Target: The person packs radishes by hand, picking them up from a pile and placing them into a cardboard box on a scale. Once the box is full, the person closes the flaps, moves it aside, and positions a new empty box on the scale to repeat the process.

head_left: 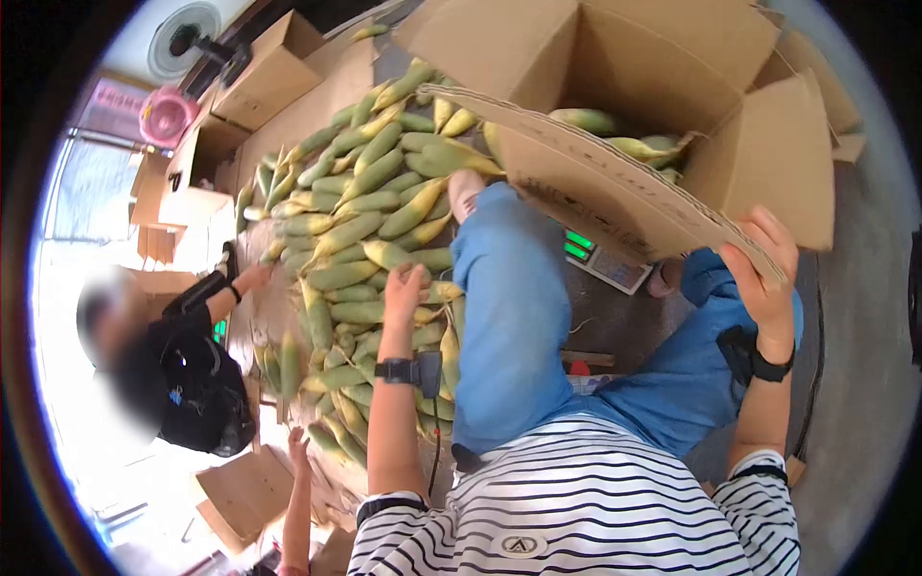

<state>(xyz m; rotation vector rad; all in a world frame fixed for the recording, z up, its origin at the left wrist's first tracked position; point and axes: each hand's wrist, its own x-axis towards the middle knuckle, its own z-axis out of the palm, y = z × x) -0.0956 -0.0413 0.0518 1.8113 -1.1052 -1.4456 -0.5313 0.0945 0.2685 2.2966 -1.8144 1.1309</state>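
Note:
My left hand [407,288] is over a large pile of green and yellow radishes [348,233], its fingers curled together close to a radish tip; what lies between them, if anything, is hidden. With thumb and fingers, my right hand [765,257] grips the edge of a raised cardboard flap [615,192]. That flap belongs to an open cardboard box [663,58], which has several radishes [588,120] inside. Partly under the flap, a scale [615,266] with green lit digits sits between my legs.
On the left, a person in black [197,374] reaches one hand toward the pile. Another person's arm [298,499] rises at the bottom. Open boxes stand at the upper left [269,72] and lower left [240,494]. A pink fan [167,117] is at the upper left.

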